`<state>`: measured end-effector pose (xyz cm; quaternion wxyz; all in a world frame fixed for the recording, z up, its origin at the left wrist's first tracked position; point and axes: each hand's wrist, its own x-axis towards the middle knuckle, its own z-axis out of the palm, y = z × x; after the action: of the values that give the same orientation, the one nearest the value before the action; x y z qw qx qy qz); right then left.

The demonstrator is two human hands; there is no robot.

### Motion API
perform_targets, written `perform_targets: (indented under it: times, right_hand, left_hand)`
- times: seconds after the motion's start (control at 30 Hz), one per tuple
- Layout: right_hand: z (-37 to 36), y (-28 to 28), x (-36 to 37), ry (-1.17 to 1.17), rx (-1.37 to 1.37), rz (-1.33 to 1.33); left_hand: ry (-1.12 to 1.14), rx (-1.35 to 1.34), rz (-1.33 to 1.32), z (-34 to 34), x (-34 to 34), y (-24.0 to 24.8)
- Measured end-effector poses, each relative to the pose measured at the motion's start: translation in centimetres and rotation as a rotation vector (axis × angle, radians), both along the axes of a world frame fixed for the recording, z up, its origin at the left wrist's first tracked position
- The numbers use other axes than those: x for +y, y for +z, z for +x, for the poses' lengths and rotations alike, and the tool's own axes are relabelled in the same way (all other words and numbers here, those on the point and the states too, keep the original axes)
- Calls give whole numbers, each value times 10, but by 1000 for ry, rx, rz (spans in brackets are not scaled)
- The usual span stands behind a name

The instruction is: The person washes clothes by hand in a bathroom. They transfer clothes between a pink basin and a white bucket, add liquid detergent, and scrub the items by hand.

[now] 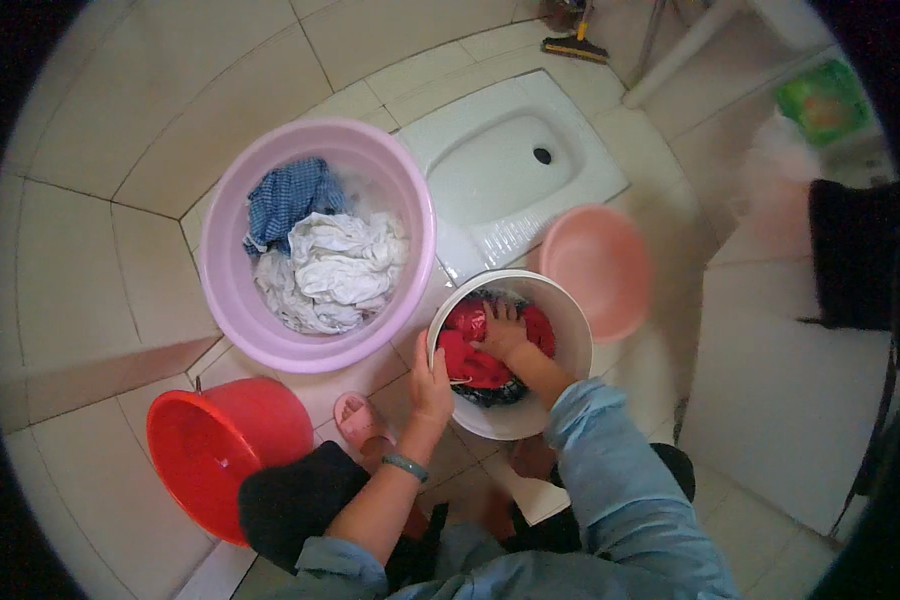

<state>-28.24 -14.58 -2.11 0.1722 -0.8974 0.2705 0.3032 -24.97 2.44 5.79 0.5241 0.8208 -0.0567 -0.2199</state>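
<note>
A white bucket [574, 372] stands in front of me, tilted a little, with red and black clothes [477, 365] in its bottom. My left hand [431, 386] holds the bucket's left rim. Inside the bucket, my right hand [504, 333] lies on the red cloth with its fingers spread. To the left of the bucket is a large pink-purple basin [220, 270]. White clothes [345, 262] and a blue checked cloth [292, 200] are heaped in it, wet, with some suds or water beside them.
A squat toilet [580, 160] is set in the tiled floor beyond the bucket. A smaller pink basin [625, 275] sits right of the bucket. At lower left a red bucket [280, 415] leans over. A white cabinet [770, 370] stands at right, and a floor brush [575, 48] at the back.
</note>
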Motion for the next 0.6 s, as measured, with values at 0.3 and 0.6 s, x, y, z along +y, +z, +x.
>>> perform_targets:
  times: [0.3, 0.6]
  right_hand:
    - [9, -58, -16, -390, -63, 88]
    - [4, 96, -45, -114, -398, 322]
  left_hand:
    - [-3, 20, 82, -5, 2, 12]
    - [38, -17, -38, -10, -2, -27]
